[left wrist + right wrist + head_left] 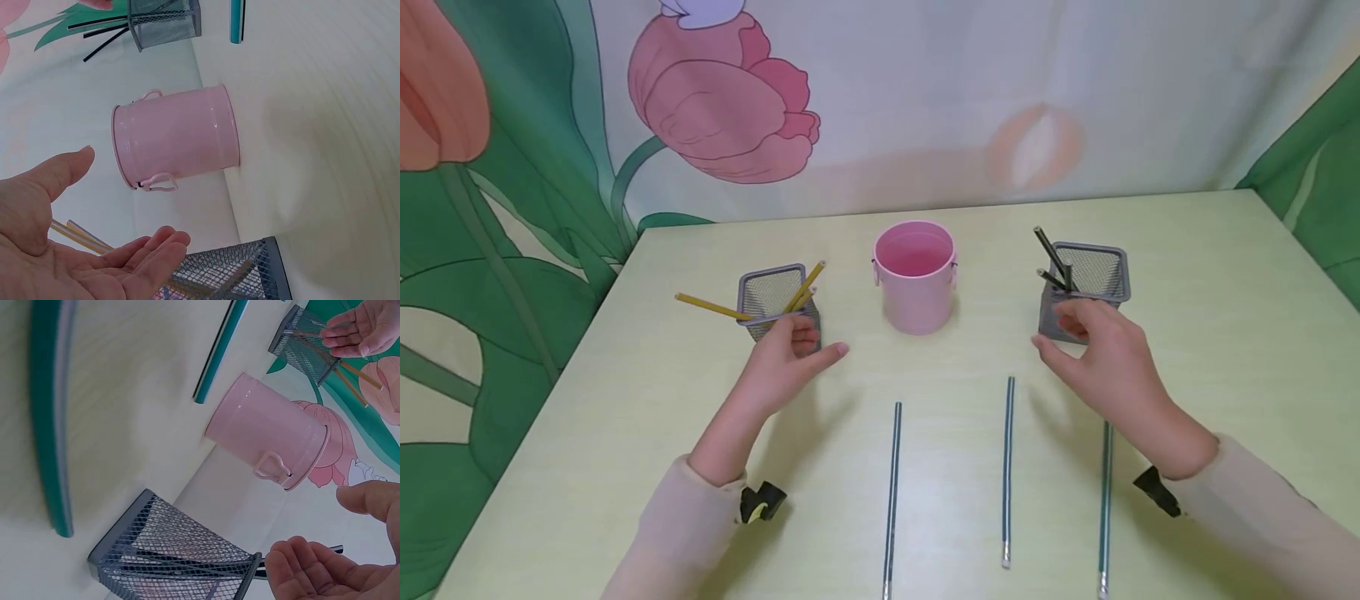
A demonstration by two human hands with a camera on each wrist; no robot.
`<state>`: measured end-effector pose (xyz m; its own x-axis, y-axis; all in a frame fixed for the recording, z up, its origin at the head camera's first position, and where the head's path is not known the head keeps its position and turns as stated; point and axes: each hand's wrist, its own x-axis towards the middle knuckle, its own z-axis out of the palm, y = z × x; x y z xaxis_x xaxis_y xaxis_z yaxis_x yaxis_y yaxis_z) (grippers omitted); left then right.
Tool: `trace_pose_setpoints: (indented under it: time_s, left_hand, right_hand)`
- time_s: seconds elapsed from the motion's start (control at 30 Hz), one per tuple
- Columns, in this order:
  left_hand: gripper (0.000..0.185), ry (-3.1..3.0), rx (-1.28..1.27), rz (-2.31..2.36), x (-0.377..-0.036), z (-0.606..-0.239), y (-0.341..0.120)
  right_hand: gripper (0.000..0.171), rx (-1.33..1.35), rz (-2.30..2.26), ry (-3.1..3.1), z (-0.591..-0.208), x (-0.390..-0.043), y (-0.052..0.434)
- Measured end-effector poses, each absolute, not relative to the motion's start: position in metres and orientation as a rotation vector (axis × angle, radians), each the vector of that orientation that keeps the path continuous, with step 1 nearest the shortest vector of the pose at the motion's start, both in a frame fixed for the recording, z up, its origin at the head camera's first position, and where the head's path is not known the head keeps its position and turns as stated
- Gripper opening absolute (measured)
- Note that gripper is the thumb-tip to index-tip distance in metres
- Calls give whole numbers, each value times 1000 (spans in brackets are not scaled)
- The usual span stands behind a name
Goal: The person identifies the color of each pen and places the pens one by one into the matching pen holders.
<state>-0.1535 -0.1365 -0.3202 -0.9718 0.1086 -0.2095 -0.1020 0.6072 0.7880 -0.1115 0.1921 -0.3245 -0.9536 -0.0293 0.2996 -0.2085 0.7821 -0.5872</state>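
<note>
My left hand [778,371] hovers at the front of a grey mesh pencil holder [760,330] in which several yellow pencils [711,306] lean. Its thumb stands apart from the loosely bent fingers, and the left wrist view shows a bare palm. On the other side, my right hand [1112,358] is in front of a second mesh holder [1051,318] containing several dark pencils [1049,248]. Nothing sits between its thumb and fingers in the right wrist view. Whether either hand touches its holder I cannot tell.
Between the holders stands a pink bucket [919,304] with small side handles. Three green pencils lie lengthwise on the table [625,417]: one left [892,492], one central [1007,475], one right [1105,508] beside my right forearm. A flower-printed curtain [910,108] hangs behind.
</note>
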Motion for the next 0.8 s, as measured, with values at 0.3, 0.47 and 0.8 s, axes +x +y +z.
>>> trace_pose_setpoints:
  time_s: [0.3,0.47,0.8]
  left_hand:
    - [69,2620,47,1312,-157,-314,-121]
    - [75,2600,42,1329,-163,-317,-111]
    - [85,2652,41,1424,-175,-323,-86]
  right_hand:
    - [33,141,896,-2743,-326,-109,201]
    - [30,118,877,-2771,-327,-105,208]
    - [37,4,818,-2926,-335,-97,225]
